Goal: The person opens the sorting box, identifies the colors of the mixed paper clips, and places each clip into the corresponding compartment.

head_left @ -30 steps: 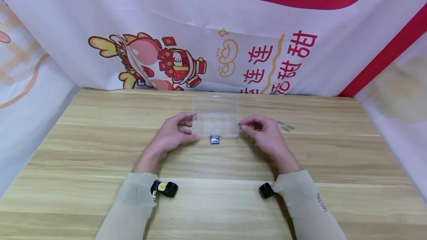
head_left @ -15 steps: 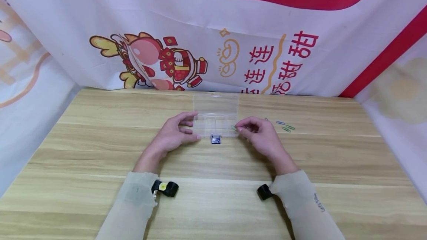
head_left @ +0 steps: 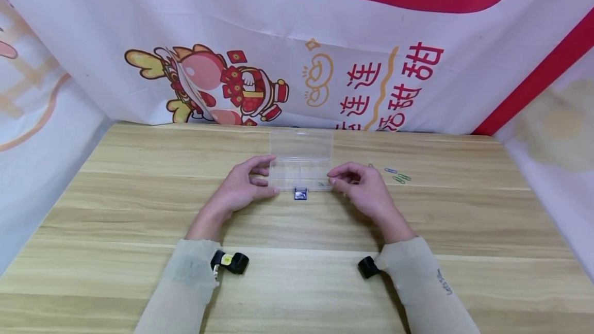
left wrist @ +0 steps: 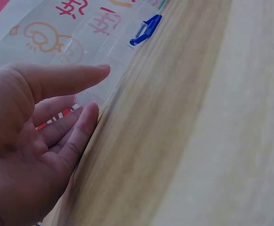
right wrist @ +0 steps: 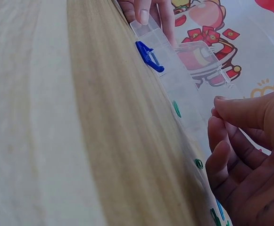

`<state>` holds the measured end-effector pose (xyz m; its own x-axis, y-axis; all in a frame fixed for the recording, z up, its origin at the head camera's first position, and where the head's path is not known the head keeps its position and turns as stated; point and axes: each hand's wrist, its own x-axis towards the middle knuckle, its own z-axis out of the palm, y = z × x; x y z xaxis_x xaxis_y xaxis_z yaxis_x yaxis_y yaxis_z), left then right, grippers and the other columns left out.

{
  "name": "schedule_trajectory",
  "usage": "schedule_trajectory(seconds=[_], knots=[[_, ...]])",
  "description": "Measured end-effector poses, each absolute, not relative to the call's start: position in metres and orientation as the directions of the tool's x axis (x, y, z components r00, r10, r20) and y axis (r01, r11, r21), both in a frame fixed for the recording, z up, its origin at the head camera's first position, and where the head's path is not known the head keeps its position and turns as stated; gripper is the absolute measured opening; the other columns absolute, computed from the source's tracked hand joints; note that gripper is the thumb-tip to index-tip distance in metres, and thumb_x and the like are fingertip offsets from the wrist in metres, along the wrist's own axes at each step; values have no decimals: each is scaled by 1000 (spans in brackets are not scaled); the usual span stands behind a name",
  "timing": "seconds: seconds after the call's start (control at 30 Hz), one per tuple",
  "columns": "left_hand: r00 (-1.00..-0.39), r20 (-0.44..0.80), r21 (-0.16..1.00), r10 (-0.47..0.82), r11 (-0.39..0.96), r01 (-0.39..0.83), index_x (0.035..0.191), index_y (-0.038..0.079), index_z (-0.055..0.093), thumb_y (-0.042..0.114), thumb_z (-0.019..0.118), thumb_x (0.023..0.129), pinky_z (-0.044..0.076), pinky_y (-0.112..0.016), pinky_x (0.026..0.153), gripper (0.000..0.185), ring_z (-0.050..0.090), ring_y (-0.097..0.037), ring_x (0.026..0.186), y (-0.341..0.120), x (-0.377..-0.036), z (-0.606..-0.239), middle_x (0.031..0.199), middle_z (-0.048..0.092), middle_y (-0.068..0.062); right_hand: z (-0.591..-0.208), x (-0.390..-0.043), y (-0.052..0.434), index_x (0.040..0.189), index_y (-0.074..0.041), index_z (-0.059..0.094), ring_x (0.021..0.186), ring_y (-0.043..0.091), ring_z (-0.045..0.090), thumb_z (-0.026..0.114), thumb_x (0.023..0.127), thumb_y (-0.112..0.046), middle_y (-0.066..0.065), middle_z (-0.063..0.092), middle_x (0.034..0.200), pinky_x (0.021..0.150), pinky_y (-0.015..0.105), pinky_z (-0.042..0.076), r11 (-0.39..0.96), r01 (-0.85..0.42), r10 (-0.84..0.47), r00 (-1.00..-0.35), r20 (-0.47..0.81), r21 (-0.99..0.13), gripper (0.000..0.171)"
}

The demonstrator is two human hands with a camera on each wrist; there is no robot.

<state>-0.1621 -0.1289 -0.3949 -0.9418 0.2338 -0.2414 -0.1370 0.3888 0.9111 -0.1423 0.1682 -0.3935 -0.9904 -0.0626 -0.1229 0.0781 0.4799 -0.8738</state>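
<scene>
A clear plastic compartment box (head_left: pixel 285 171) lies on the table with its transparent lid (head_left: pixel 300 146) raised at the back and a blue latch (head_left: pixel 300 194) at its front. My left hand (head_left: pixel 243 182) holds the left end, thumb at the front corner and index finger at the back one. A green paper clip (right wrist: pixel 177 108) rests in the front right compartment, also a small green spot in the head view. Just outside the right end is my right hand (head_left: pixel 359 184), its thumb and index fingertips (right wrist: pixel 220 100) close together with nothing between them.
To the right of my right hand, green paper clips (head_left: pixel 401 178) and a blue paper clip (head_left: pixel 391 170) lie on the wooden table (head_left: pixel 297 282). Part of another clip (head_left: pixel 370 165) shows behind that hand. A printed cloth (head_left: pixel 297 55) hangs along the back edge.
My right hand moved slightly left to the box's right end and let go of the green paper clip, which now lies in the front right compartment. The left hand stayed put.
</scene>
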Motion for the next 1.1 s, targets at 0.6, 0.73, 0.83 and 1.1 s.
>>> schedule_trajectory(seconds=[0.6, 0.73, 0.83, 1.1], knots=[[-944, -238, 909, 228, 396, -133, 158, 25, 55, 8, 87, 89, 57, -42, 105, 77, 63, -30, 123, -130, -162, -396, 144, 59, -11, -394, -142, 167, 111, -17, 80, 96, 25, 61, 76, 102, -19, 6, 73, 110, 74, 29, 54, 480, 108, -45, -988, -148, -871, 11], [-945, -243, 903, 220, 406, -138, 157, 27, 55, 9, 87, 89, 56, -43, 106, 77, 63, -30, 124, -129, -163, -396, 142, 60, -10, -395, -142, 171, 113, -18, 80, 94, 25, 60, 75, 102, -21, 6, 72, 110, 69, 28, 55, 478, 101, -46, -989, -139, -872, 12], [-943, -242, 903, 227, 408, -133, 158, 27, 55, 9, 87, 89, 56, -44, 107, 77, 63, -30, 125, -129, -162, -396, 142, 59, -11, -396, -142, 180, 114, -16, 79, 90, 23, 60, 75, 102, -22, 7, 72, 111, 66, 27, 54, 468, 95, -28, -992, -122, -879, 14], [-943, -239, 906, 233, 403, -130, 159, 25, 54, 10, 87, 90, 55, -44, 108, 77, 62, -32, 126, -131, -162, -397, 144, 59, -13, -396, -137, 227, 125, -11, 76, 90, 12, 63, 79, 100, -28, -9, 73, 107, 73, 24, 57, 405, 168, 119, -984, -131, -899, 31]])
